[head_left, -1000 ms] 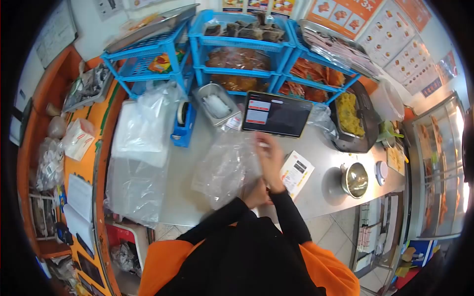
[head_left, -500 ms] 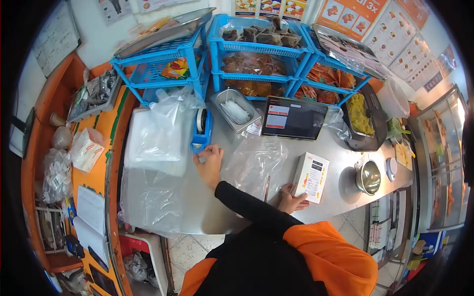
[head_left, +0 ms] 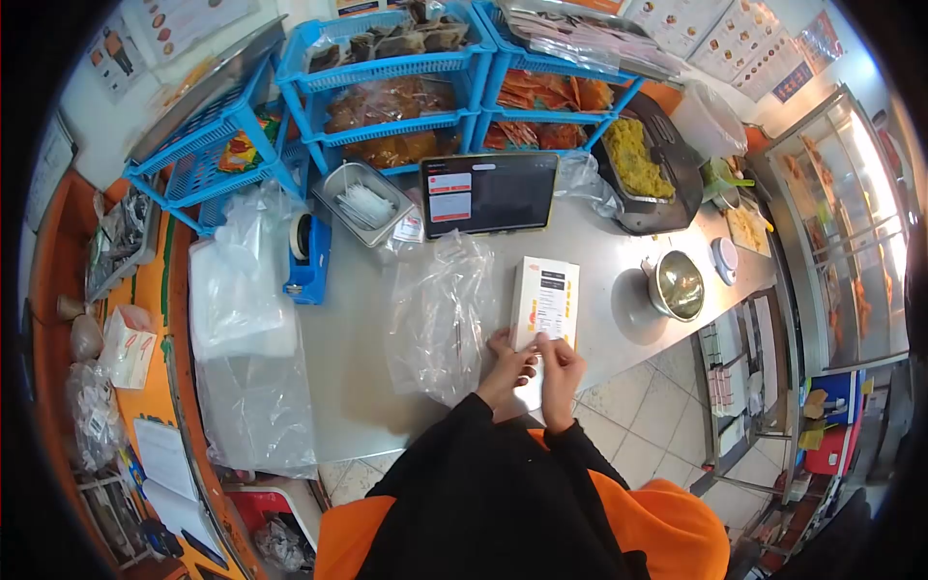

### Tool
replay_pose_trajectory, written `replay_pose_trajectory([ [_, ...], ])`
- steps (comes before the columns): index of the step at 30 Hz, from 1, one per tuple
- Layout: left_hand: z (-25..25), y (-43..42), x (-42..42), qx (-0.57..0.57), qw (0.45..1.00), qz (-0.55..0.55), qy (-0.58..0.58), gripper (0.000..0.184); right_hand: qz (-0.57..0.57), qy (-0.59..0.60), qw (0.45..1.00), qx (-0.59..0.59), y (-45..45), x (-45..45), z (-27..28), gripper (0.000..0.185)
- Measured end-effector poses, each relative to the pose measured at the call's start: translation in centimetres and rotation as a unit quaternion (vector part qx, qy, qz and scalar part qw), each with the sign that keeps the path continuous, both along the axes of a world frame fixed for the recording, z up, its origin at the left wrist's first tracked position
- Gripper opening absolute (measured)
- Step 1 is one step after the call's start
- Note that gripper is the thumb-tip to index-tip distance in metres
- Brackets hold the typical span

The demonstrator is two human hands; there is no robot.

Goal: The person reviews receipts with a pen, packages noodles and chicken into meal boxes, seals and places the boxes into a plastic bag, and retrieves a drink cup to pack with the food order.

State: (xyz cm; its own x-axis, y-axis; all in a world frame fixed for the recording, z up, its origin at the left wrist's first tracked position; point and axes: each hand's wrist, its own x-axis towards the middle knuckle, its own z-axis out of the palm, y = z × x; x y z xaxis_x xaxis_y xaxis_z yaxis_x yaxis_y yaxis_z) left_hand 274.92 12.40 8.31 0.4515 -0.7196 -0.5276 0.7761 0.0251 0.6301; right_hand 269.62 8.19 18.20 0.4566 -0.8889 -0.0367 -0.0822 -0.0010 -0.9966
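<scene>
A white carton box (head_left: 546, 290) with yellow print and a printed label stands near the counter's front edge. My left hand (head_left: 507, 371) is closed at its near left corner, fingers curled against the box. Pressed to the near edge, my right hand (head_left: 561, 375) has its thumb and fingertips pinched together; the small piece of tape in them is barely visible. Both hands almost touch. To the left lies a clear plastic bag (head_left: 440, 319), with a blue tape dispenser (head_left: 307, 266) beyond it.
A tablet (head_left: 491, 198) and a metal tray of white items (head_left: 362, 205) stand behind. Blue racks (head_left: 387, 82) hold packed food. At right are a steel bowl (head_left: 677, 286) and a black pan of yellow food (head_left: 635, 159). Stacked plastic bags (head_left: 246, 309) lie left.
My right hand has left the tape dispenser and come right to the box's near edge, beside my left hand. The camera view has swung right.
</scene>
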Motion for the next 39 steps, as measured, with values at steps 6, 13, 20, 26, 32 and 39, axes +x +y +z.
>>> replay_pose_trajectory([
  [6,2.5,0.7,1.0,0.053,0.994,-0.054,0.078,0.070,0.094,0.506,0.840,-0.171,-6.6,-2.8,-0.2,0.049],
  [13,2.8,0.8,1.3,0.072,0.993,-0.052,0.073,0.082,0.113,0.248,0.880,-0.389,-8.5,-6.2,-7.2,0.038],
  [20,10.1,6.3,-2.7,0.171,0.894,-0.052,-0.411,0.067,0.300,0.177,0.816,-0.462,-11.7,-6.1,-7.8,0.039],
  [26,7.6,12.1,1.7,0.498,0.535,-0.002,-0.683,0.046,0.519,0.208,0.575,-0.598,-15.3,0.4,2.7,0.094],
  [32,11.4,13.6,1.9,0.506,0.553,0.091,-0.656,0.056,0.636,0.080,0.335,-0.690,-16.8,10.2,0.5,0.116],
  [39,8.3,21.2,4.6,0.164,0.766,0.070,-0.618,0.048,0.761,0.165,0.313,-0.544,-13.8,14.0,7.5,0.115],
])
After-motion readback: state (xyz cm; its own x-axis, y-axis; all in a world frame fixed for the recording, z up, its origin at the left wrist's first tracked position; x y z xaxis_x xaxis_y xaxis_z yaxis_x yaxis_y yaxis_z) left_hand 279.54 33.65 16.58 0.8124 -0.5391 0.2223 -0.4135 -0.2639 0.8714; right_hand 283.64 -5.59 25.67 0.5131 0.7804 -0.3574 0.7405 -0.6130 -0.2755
